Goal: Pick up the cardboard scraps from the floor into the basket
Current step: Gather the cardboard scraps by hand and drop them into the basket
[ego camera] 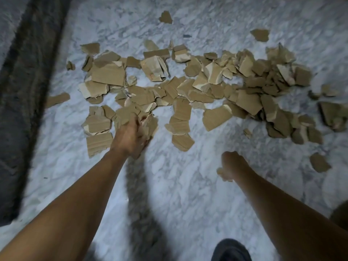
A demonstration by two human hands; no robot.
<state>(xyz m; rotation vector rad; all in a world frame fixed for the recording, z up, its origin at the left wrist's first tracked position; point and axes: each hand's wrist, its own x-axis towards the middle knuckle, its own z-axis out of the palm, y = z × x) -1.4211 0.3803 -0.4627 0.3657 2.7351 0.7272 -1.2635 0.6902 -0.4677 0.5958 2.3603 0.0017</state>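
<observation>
Several torn brown cardboard scraps [188, 85] lie spread in a wide band across the white marble floor. My left hand [131, 136] reaches into the near left part of the pile and grips a bunch of scraps [148, 123] between fingers and thumb. My right hand [230, 164] hovers over bare floor nearer to me, fingers curled round a small pale scrap [224, 175] that sticks out below it. No basket is in view.
A dark stone band [28, 91] runs along the left side of the floor. Single scraps lie apart at the far top [165, 17] and at the right [319, 162]. A dark shoe [231, 249] shows at the bottom edge.
</observation>
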